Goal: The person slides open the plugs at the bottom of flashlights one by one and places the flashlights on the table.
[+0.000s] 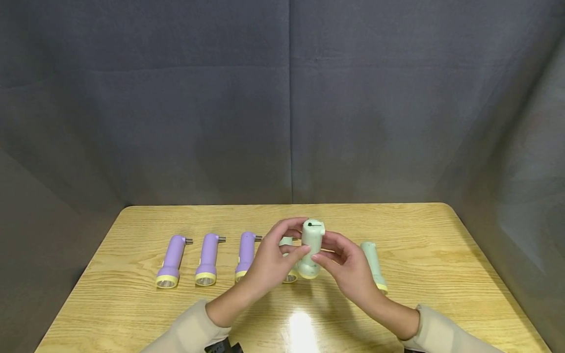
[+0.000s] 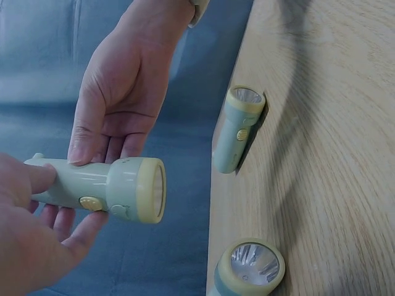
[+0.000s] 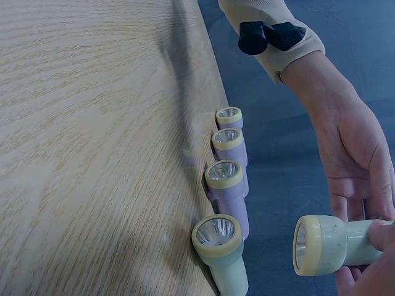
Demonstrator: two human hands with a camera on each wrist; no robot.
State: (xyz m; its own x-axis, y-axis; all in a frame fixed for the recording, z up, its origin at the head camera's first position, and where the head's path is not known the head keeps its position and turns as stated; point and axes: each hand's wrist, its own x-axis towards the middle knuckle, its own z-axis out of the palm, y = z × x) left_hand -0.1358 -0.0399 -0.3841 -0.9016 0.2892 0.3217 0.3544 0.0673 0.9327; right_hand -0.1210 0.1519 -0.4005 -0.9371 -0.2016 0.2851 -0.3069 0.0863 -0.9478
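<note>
Both hands grip one green flashlight (image 1: 311, 245) with a cream rim, raised over the middle of the table. My left hand (image 1: 274, 260) has thumb and fingers round its left side; my right hand (image 1: 350, 267) pinches it from the right. The left wrist view shows the round yellow button on the green flashlight (image 2: 86, 185), its lens end facing right. In the right wrist view the lens end of the held flashlight (image 3: 327, 245) points left. Another green flashlight (image 1: 290, 278) lies behind my left hand, partly hidden by it.
Three purple flashlights (image 1: 173, 260) lie in a row on the left of the wooden table (image 1: 132, 314), lens ends toward me. One more green flashlight (image 1: 373, 264) lies right of the hands. Dark curtains (image 1: 282, 98) hang behind and beside the table.
</note>
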